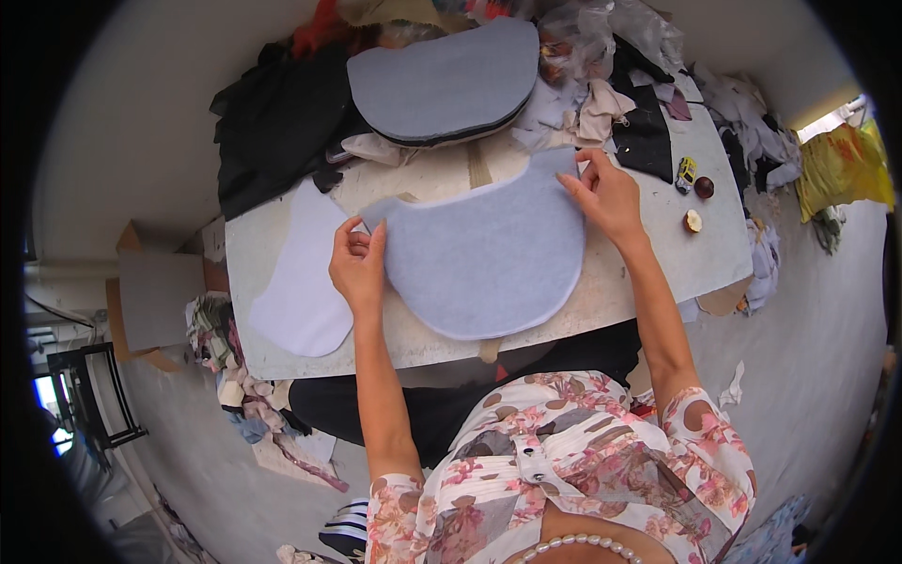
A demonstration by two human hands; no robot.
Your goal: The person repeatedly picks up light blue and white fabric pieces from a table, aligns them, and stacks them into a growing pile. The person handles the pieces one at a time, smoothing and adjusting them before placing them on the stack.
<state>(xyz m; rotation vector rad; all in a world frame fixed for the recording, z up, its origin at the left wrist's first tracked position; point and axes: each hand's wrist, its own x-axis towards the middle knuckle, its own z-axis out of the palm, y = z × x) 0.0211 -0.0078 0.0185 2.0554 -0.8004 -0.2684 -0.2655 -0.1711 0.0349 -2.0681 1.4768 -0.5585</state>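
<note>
A curved, pale blue-grey fabric piece (484,263) with a white edge showing beneath it lies over the table in front of me. It has a rounded bottom, a dipped top and two upper corner tabs. My left hand (357,261) pinches the left tab between thumb and fingers. At the right tab, which is raised a little, my right hand (606,195) grips the edge in the same way. A white cut piece (305,282) lies flat left of my left hand. Beyond both hands rests a stack of grey half-round fabric pieces (451,80), dark along its lower edge.
The table (676,249) bears black cloth (282,122) at far left and heaped scraps (601,113) at far right. A small toy car (687,174), a dark round fruit (705,187) and a cut fruit half (692,221) sit right. Scraps (254,390) cover the floor at left.
</note>
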